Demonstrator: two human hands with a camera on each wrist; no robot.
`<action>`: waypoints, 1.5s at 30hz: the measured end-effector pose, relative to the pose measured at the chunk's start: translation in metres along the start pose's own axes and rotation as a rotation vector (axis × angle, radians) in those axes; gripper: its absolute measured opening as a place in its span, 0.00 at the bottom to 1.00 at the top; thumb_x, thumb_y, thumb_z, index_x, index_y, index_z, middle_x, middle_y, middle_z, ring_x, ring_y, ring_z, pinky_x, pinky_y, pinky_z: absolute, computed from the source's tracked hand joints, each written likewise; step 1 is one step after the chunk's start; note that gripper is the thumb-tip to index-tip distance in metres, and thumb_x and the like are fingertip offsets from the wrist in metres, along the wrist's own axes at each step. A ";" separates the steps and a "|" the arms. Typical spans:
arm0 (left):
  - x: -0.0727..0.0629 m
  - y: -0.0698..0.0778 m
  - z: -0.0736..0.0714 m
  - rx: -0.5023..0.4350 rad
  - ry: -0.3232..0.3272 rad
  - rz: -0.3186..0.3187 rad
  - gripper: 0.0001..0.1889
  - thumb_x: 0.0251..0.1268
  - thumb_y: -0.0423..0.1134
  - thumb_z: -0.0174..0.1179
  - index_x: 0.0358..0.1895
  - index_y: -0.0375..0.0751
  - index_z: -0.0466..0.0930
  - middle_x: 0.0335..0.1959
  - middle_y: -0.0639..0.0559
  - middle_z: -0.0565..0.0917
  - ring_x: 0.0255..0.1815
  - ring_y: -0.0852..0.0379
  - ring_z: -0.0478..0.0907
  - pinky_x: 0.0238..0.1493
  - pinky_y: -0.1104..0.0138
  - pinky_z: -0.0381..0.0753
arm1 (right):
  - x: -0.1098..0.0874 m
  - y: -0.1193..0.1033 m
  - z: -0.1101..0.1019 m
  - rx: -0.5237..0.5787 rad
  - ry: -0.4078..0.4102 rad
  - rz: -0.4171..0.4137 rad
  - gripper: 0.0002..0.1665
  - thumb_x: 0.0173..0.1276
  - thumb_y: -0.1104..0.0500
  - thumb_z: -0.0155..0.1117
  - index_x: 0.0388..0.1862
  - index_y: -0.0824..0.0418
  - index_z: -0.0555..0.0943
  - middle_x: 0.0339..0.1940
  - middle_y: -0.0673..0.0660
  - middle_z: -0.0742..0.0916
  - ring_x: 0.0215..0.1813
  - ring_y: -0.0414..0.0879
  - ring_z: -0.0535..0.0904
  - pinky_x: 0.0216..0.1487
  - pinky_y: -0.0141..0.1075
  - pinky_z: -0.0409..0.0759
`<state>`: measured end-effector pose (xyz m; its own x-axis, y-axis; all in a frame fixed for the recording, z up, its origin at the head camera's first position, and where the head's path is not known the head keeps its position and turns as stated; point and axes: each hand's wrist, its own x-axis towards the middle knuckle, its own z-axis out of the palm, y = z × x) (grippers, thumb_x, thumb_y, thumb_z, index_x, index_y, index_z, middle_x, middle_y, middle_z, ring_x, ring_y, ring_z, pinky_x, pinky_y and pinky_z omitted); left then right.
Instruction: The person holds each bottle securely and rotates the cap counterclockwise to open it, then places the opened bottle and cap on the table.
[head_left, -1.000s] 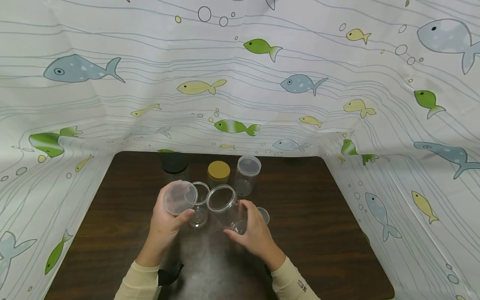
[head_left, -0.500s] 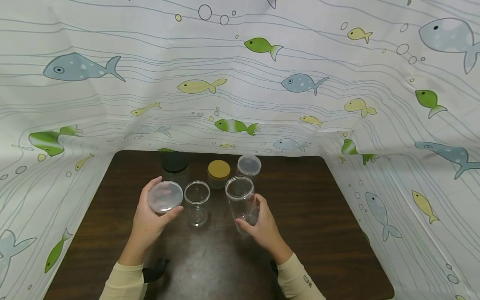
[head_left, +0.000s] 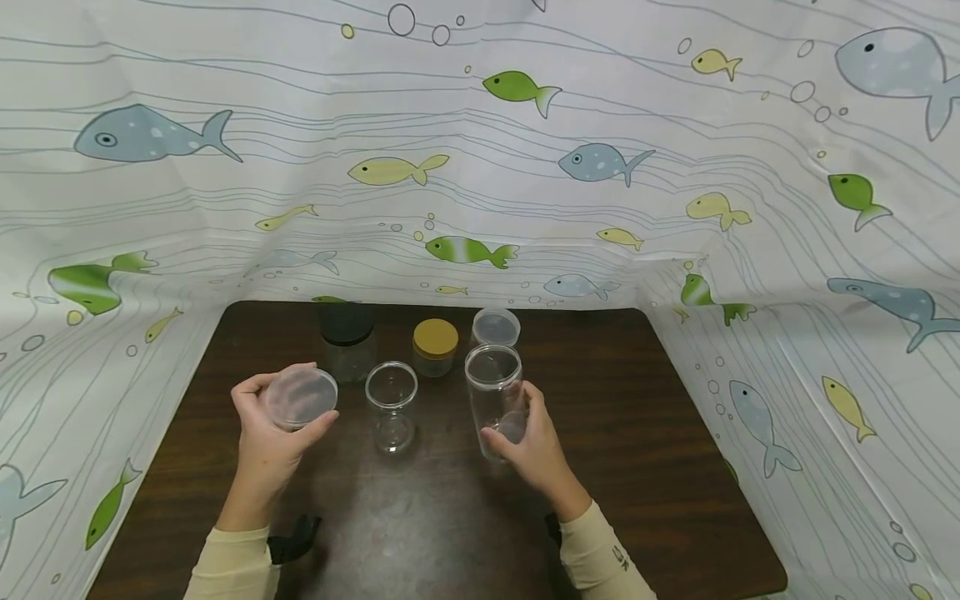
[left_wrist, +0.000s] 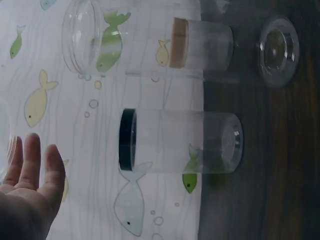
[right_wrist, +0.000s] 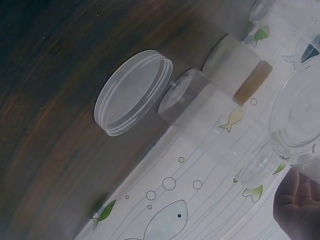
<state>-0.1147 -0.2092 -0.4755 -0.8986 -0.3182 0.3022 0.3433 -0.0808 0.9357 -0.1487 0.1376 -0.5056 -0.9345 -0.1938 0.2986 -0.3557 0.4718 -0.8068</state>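
Note:
My left hand (head_left: 266, 454) holds a translucent round lid (head_left: 302, 398) by its edge, over the left half of the table. In the left wrist view only a sliver of that lid shows above the fingers (left_wrist: 31, 170). A clear, lidless jar (head_left: 493, 392) is in my right hand (head_left: 543, 454), gripped low on its right side, mouth upward. Between the hands an open clear jar (head_left: 392, 396) stands upright on the table. Another translucent lid (right_wrist: 133, 92) lies on the wood in the right wrist view; the held jar and right hand mostly cover it in the head view.
Along the back stand a black-lidded jar (head_left: 347, 350), a short jar with a yellow lid (head_left: 435, 346) and a jar with a translucent lid (head_left: 496, 327), partly behind the held jar. A fish-patterned sheet (head_left: 480, 183) encloses the dark wooden table (head_left: 637, 467).
My hands have moved apart. The left hand with its lid has gone left; the right hand with its jar has gone right and a little back, exposing the middle jar.

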 end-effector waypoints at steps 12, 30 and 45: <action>0.002 -0.007 -0.013 0.035 -0.147 0.003 0.46 0.59 0.14 0.60 0.80 0.45 0.56 0.57 0.49 0.63 0.59 0.58 0.72 0.49 0.76 0.80 | 0.002 -0.010 0.000 0.034 -0.001 -0.031 0.48 0.60 0.60 0.79 0.72 0.65 0.61 0.65 0.62 0.76 0.64 0.56 0.74 0.62 0.61 0.70; 0.003 -0.015 -0.017 0.497 -0.063 -0.004 0.47 0.50 0.25 0.76 0.75 0.42 0.63 0.66 0.56 0.58 0.60 0.65 0.63 0.48 0.85 0.68 | 0.009 0.009 -0.003 0.025 0.075 -0.057 0.47 0.61 0.57 0.78 0.72 0.62 0.62 0.66 0.60 0.73 0.64 0.54 0.71 0.61 0.56 0.71; 0.003 -0.024 -0.024 0.564 -0.101 -0.011 0.50 0.53 0.31 0.77 0.79 0.41 0.57 0.70 0.43 0.67 0.56 0.66 0.65 0.48 0.77 0.66 | 0.023 0.049 -0.028 0.021 0.238 0.085 0.44 0.64 0.57 0.75 0.71 0.66 0.61 0.64 0.65 0.70 0.63 0.59 0.68 0.63 0.56 0.68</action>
<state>-0.1193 -0.2311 -0.5010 -0.9324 -0.2258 0.2823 0.1603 0.4417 0.8827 -0.1879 0.1802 -0.5238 -0.9393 0.0554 0.3387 -0.2772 0.4592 -0.8439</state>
